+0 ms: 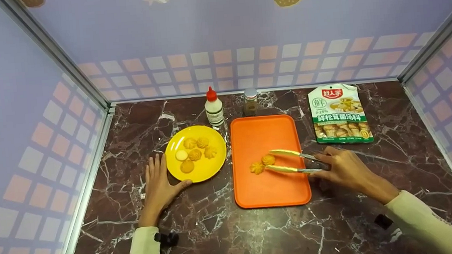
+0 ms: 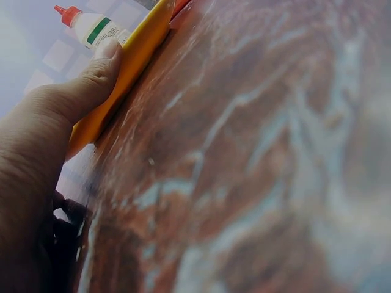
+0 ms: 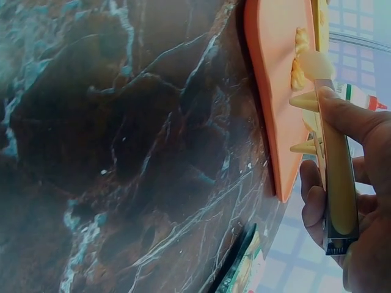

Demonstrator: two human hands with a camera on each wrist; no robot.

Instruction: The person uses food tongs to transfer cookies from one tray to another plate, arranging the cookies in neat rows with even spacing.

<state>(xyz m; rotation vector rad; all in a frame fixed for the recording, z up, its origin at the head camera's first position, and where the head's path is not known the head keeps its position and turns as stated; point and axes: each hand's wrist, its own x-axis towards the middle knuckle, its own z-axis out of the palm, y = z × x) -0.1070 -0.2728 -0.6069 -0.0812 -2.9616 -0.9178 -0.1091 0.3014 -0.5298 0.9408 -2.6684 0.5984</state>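
Note:
In the head view a round yellow plate [image 1: 177, 173] carries several golden cookies [image 1: 194, 155], some swirled and some smooth and round. My left hand [image 1: 160, 184] rests against its left rim with fingers spread and straight; in the left wrist view the thumb [image 2: 98, 76] lies along the plate's edge. My right hand [image 1: 348, 170] grips a pair of tongs [image 1: 285, 169] with yellow tips, spread apart over the orange tray [image 1: 271, 192]. Beside the tips are two swirled cookies, one cookie [image 1: 268, 160] between them and another cookie [image 1: 257, 167] just left. Whether the tips touch a cookie I cannot tell.
Behind the plate stands a white squeeze bottle [image 1: 214, 109] with a red cap. A small lidded jar [image 1: 250, 103] is behind the tray. A green and white food pouch [image 1: 340, 114] lies at the back right. Tiled-pattern walls border the dark marbled table [image 1: 219, 240].

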